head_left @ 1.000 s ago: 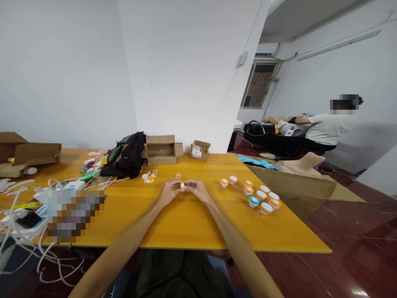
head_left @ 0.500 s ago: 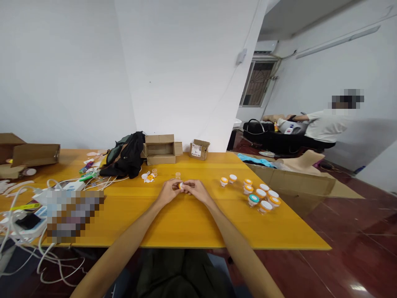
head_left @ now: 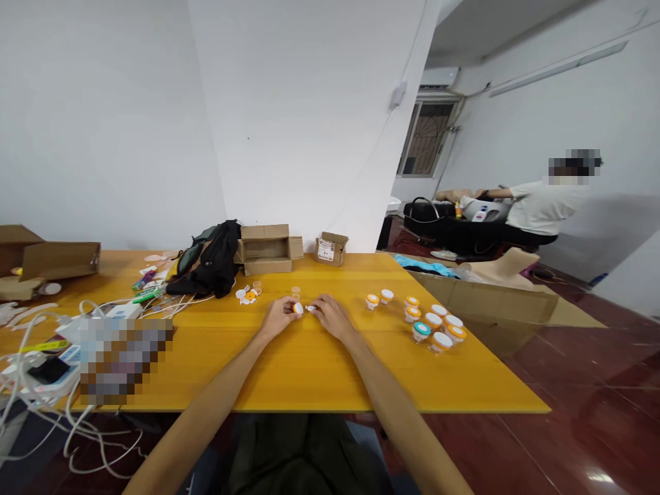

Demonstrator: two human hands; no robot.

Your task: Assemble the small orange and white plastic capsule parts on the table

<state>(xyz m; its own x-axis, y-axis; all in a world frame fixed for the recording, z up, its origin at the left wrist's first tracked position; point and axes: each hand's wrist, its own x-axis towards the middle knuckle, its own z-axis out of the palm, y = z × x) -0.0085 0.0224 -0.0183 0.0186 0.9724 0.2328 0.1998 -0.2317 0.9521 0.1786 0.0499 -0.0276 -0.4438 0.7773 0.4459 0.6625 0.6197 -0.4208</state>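
Between the fingertips of my left hand (head_left: 277,318) is a small orange lid with a white top (head_left: 298,309). A little to its right, my right hand (head_left: 333,317) pinches a small white piece (head_left: 310,308) whose exact kind is too small to tell. The two hands are apart, just above the table. A small clear cup (head_left: 295,292) stands behind the left hand. Further left lie loose white and orange parts (head_left: 250,295) beside another clear cup (head_left: 257,287). On the right stand several small clear jars with orange and white lids (head_left: 434,320), one with a teal lid (head_left: 421,331).
Along the back of the yellow table (head_left: 320,385) are an open cardboard box (head_left: 267,265), a smaller box (head_left: 331,249) and a black bag (head_left: 216,265). White cables and power strips (head_left: 56,385) crowd the left side. Another person (head_left: 541,206) sits far right.
My hands have come apart: the right hand has drawn slightly right with the small white piece, while the left keeps the lid, its white top now showing.
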